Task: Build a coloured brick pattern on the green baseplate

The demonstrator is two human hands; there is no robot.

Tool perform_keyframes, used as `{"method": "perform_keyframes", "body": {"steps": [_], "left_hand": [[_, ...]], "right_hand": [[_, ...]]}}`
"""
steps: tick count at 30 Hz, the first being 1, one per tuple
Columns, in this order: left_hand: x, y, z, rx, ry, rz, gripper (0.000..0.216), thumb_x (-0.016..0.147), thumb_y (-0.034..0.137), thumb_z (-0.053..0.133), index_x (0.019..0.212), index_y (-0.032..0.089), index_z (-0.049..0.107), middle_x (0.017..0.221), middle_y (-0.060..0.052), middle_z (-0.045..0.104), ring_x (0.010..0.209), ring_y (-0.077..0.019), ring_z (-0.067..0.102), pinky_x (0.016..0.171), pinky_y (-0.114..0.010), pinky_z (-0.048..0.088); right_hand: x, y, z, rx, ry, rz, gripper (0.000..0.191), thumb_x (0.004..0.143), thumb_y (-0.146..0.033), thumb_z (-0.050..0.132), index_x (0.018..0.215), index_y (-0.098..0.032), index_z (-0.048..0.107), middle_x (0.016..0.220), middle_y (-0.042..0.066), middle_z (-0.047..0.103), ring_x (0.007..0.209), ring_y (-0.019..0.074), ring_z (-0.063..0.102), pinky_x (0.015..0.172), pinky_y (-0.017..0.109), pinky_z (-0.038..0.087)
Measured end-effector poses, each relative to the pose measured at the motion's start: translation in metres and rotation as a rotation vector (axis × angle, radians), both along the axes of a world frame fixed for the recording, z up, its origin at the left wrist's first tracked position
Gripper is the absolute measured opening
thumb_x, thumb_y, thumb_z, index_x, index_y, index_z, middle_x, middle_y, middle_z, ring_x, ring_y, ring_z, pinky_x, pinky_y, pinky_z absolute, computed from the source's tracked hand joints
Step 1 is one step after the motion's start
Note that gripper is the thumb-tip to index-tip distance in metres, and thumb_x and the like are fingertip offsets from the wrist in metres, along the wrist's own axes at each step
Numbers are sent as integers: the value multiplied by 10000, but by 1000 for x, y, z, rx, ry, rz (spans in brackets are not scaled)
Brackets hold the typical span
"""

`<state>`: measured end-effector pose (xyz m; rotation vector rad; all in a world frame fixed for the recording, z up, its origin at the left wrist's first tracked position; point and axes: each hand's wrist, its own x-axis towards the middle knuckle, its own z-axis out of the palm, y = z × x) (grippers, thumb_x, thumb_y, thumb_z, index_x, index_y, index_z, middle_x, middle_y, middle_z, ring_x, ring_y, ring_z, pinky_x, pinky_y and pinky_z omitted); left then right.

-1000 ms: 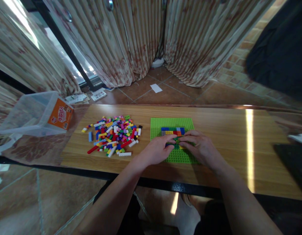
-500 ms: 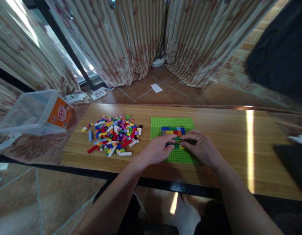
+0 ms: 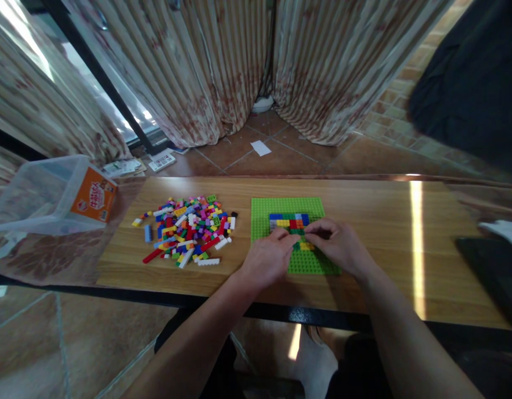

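Baseplate [image 3: 287, 208], bright green, lay flat on the wooden surface [image 3: 376, 221] in your head view, with rows of blue, yellow, red and orange bricks [image 3: 288, 220] built near its far edge. Your left hand [image 3: 266, 257] and right hand [image 3: 339, 246] met over it, fingertips pinched on small bricks; which ones, you couldn't tell. A loose brick pile [image 3: 187, 235] sat just left, a clear tub [image 3: 52, 194] beyond

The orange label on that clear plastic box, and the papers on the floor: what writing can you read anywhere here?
Orange label on the clear plastic box: white characters and a small logo, too blurred to read.
Papers on the floor: dark print, too small to read.
Bricks and green baseplate: no writing visible.
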<state>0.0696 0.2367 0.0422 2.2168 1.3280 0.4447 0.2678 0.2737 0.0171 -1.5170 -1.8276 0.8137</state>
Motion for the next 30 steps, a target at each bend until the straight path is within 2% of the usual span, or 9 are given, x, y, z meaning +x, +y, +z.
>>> {"method": "perform_keyframes", "body": {"steps": [9, 18, 22, 26, 30], "left_hand": [[6, -3, 2, 60, 267, -31, 357, 972, 215, 377, 1252, 223, 597, 1106, -78, 615, 823, -192, 641, 705, -306, 539], [17, -8, 5, 100, 391, -14, 332, 965, 191, 403, 1240, 186, 589, 1100, -73, 612, 829, -214, 655, 676, -352, 543], [21, -11, 5, 123, 400, 8, 320, 958, 184, 413, 1222, 165, 594, 1098, -85, 609, 853, -227, 655, 693, -369, 551], [20, -14, -3, 157, 365, 29, 330, 948, 198, 441, 1240, 164, 591, 1080, -92, 620, 846, -223, 657, 714, -369, 556], [14, -15, -13, 196, 180, 41, 334, 945, 197, 456, 1246, 179, 599, 1126, -75, 646, 861, -208, 671, 727, -345, 569]], "right_hand": [[-3, 3, 4, -57, -15, -34, 90, 704, -278, 661, 733, -217, 720, 738, 17, 727, 682, 178, 650, 676, 319, 509], [-7, 5, 8, -125, -51, -22, 94, 690, -244, 644, 728, -207, 721, 704, 13, 719, 649, 166, 632, 638, 291, 484], [-7, 5, 8, -136, -60, -4, 126, 696, -247, 621, 751, -207, 727, 728, 18, 728, 667, 174, 637, 651, 298, 483], [-5, 6, 6, -124, -58, 10, 131, 694, -288, 624, 737, -220, 727, 720, 13, 727, 661, 177, 635, 657, 307, 485], [0, 8, 6, -162, -18, 13, 171, 673, -356, 663, 746, -221, 738, 738, 16, 735, 692, 193, 651, 690, 323, 497]]}}
